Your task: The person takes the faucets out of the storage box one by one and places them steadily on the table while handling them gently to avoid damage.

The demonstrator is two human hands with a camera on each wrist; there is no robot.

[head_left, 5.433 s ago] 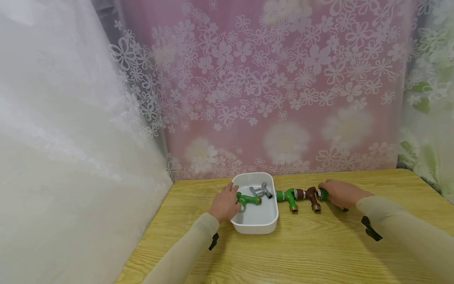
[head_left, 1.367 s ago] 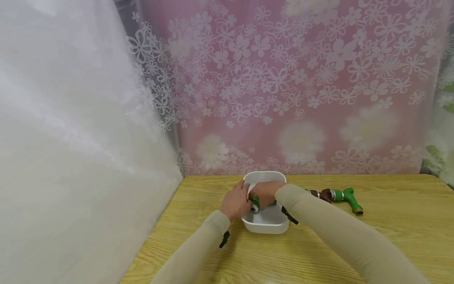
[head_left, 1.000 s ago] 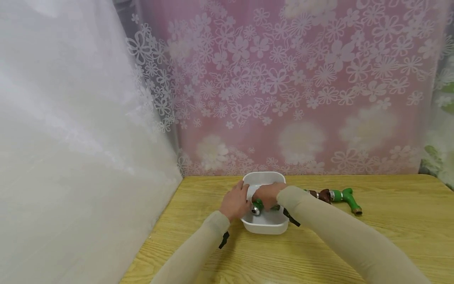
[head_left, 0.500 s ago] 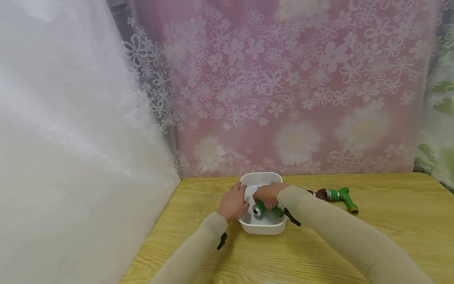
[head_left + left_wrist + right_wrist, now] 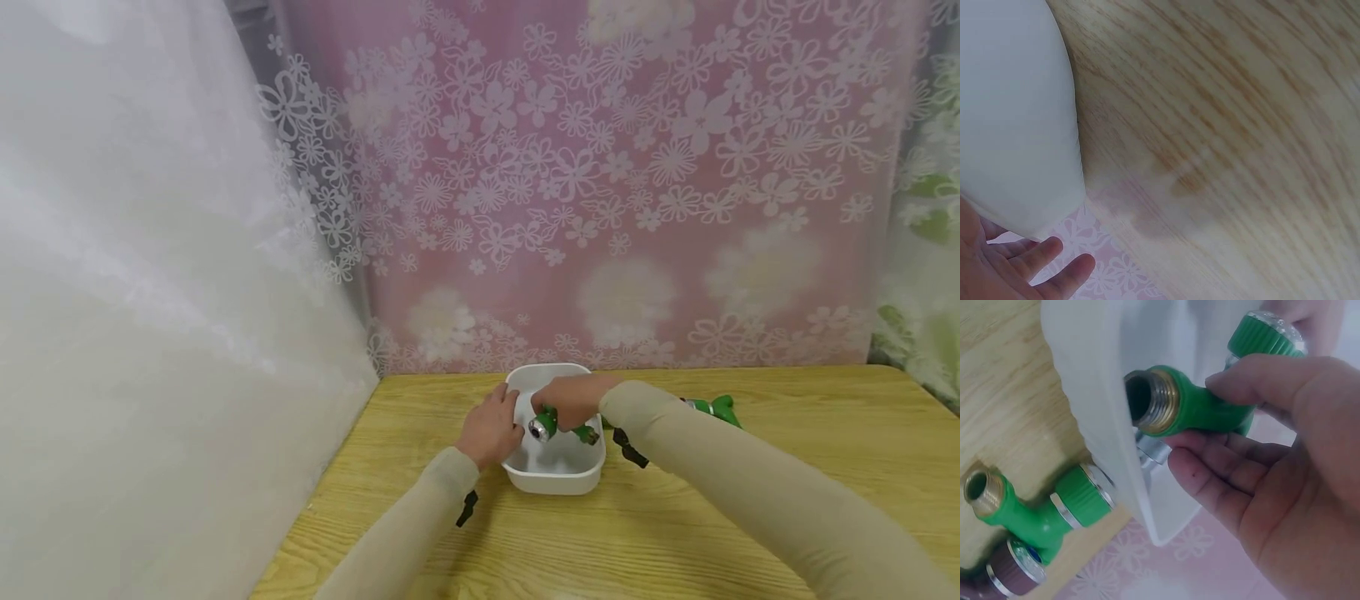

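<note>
My right hand [image 5: 576, 400] pinches a green tap [image 5: 542, 427] over the white plastic basin [image 5: 551, 483]. Thumb and fingers grip its body; in the right wrist view the tap's brass threaded spout [image 5: 1163, 403] points out beside the basin wall. A shiny silver tap [image 5: 1152, 449] shows inside, below the green one. At the basin's left rim, my left hand [image 5: 489, 429] rests with relaxed fingers; the left wrist view shows its fingers [image 5: 1041, 259] reaching past the basin's white outer wall [image 5: 1016, 125].
Right of the basin lies a row of taps, partly hidden by my right sleeve in the head view: a green tap [image 5: 1035, 522], a brown tap [image 5: 1013, 569] and another green tap [image 5: 722, 408]. The wooden table [image 5: 540, 550] ends at a flowered curtain [image 5: 615, 192].
My right hand has left the green tap at the row's right end, reached into the basin and gripped another green tap, now raised slightly. My left hand has stayed at the rim.
</note>
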